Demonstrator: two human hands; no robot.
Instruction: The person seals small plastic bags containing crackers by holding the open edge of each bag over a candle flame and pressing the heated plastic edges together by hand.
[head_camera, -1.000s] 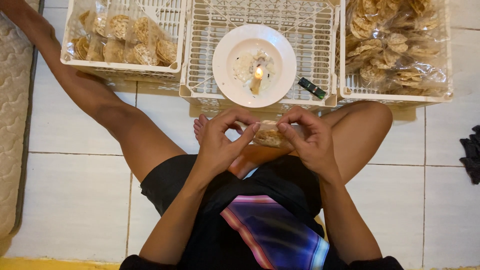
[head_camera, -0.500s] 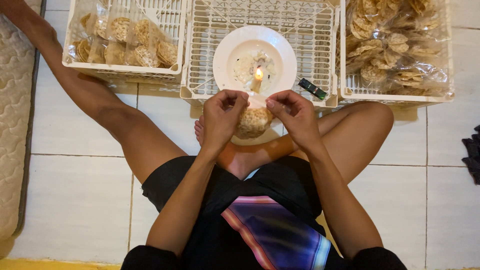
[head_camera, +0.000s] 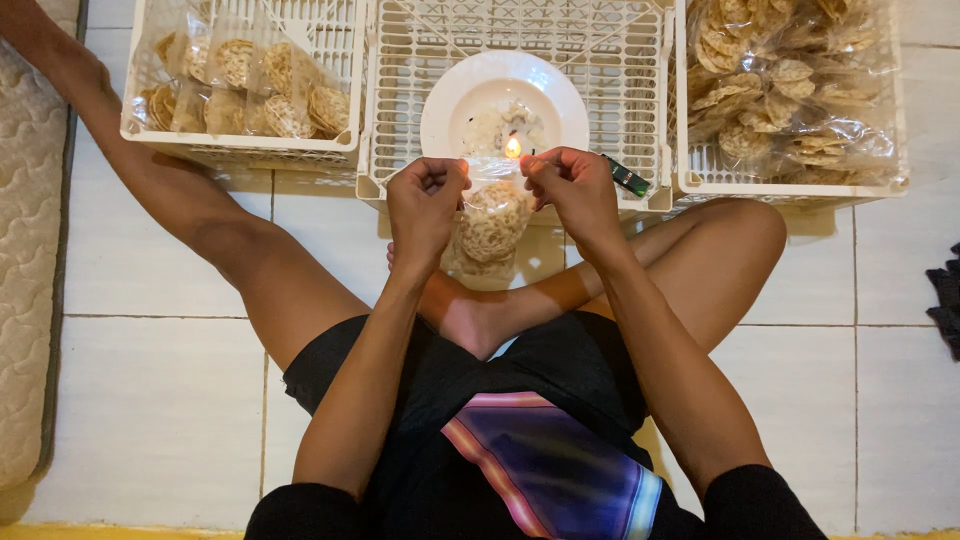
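My left hand and my right hand pinch the two top corners of a clear plastic bag of round crackers, which hangs between them. The bag's top edge is stretched close to the flame of a small candle. The candle stands in a white plate on an upturned white plastic crate. Both hands are closed on the bag, just in front of the plate's near rim.
A white basket at the left holds several packed cracker bags. Another white basket at the right is full of crackers in plastic. A green lighter lies on the crate. A mattress edge runs along the left; dark cloth lies at the right.
Both hands lifted the cracker bag from near my lap up and forward, and now hold its top edge stretched beside the candle flame.
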